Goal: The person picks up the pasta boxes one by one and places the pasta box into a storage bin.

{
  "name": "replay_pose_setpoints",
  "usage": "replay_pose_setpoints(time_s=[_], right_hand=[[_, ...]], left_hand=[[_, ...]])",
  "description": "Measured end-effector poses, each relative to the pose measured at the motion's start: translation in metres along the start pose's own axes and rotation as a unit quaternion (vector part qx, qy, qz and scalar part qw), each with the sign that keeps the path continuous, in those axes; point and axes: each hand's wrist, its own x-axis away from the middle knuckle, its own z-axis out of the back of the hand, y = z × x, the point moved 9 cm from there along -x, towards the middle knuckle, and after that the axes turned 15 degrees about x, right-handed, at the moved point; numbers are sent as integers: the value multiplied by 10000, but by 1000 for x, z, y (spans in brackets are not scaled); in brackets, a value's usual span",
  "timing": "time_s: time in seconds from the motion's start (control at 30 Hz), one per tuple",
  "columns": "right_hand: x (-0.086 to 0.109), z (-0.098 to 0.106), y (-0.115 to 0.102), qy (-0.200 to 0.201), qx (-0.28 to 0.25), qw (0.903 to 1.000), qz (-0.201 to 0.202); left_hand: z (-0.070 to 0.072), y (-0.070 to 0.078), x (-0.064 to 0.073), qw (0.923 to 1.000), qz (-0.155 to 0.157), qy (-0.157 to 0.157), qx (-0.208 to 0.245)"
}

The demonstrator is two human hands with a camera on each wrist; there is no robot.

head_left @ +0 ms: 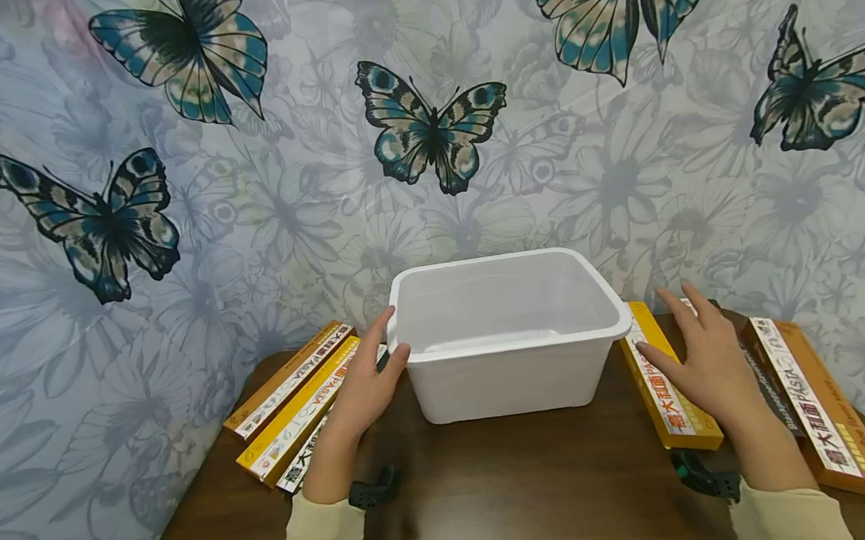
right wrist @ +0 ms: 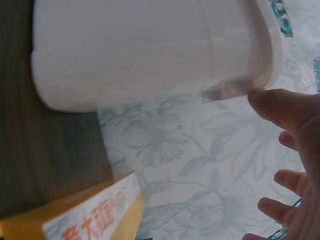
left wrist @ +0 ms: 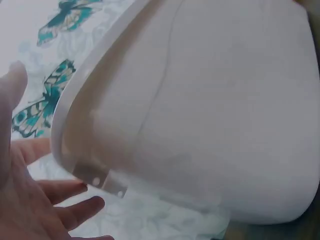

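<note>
A white plastic tub stands upright on the brown table, its inside bare in the head view. My left hand is at the tub's left rim with fingers extended; in the left wrist view its fingertips reach the rim, and whether they touch cannot be told. On the other side, my right hand is spread over a yellow box, apart from the tub in the head view. The right wrist view has the thumb close beside the tub's rim, the other fingers loosely bent and holding nothing.
Left of the tub lie an orange box, a yellow box and a partly hidden white-labelled box. A dark box and a larger orange box lie at the right. Butterfly-patterned cloth hangs behind the table.
</note>
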Motion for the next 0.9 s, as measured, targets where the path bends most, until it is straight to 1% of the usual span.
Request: replay_pose_setpoints(time_s=[0.07, 0.2, 0.33, 0.53, 0.63, 0.73, 0.8, 0.9], right_hand=[[1, -1, 3, -16, -97, 10000, 15], [7, -2, 14, -129, -191, 9997, -110], [12, -2, 28, -191, -226, 9991, -304], [20, 0, 43, -203, -259, 9990, -310], [25, 0, 53, -265, -195, 9988, -362], [29, 0, 64, -299, -57, 9985, -463], [31, 3, 70, -130, 17, 9989, -447], [36, 2, 82, -42, -5, 9984, -565]], left_hand=[[-4, -2, 0, 9994, 133, 42, 317], [-10, -9, -1, 9961, 424, 151, 763], [-16, -15, -4, 9905, 559, 177, 1246], [-20, -23, -6, 9836, 581, 275, 1686], [-22, -25, -6, 9796, 567, 289, 1908], [-23, -27, -7, 9770, 552, 280, 2038], [-24, -27, -8, 9761, 536, 278, 2089], [-24, -28, -9, 9752, 511, 269, 2138]])
